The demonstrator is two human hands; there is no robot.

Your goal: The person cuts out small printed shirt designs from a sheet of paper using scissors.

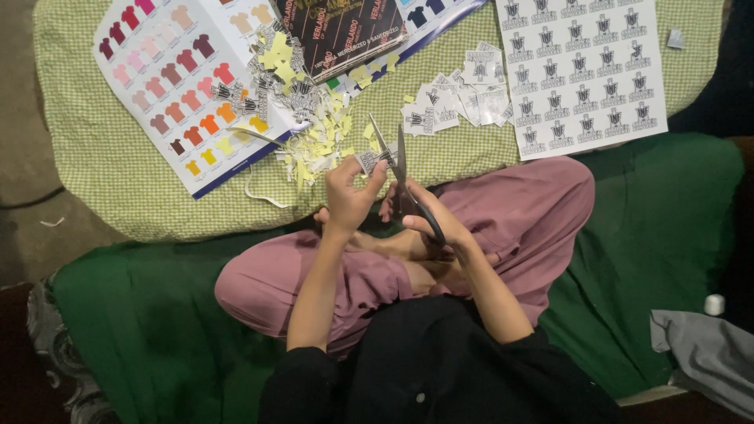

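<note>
The person sits cross-legged on a green blanket (pixel 644 235), both hands raised over their lap. The left hand (pixel 348 196) pinches a small printed sticker piece (pixel 371 160) between thumb and fingertips, just left of the scissors (pixel 400 177), whose blades stand open around its edge. The right hand (pixel 428 220) is closed through the black scissor handles. Beyond, on the checked cloth (pixel 118 173), lie yellow paper scraps (pixel 318 137), cut stickers (pixel 455 102), a sticker sheet (pixel 585 71) far right and a shirt colour chart (pixel 177 78) far left.

Home floor workspace, green blanket (pixel 652 235), checked cloth (pixel 118 173), printed sticker sheet (pixel 581 71)
</note>
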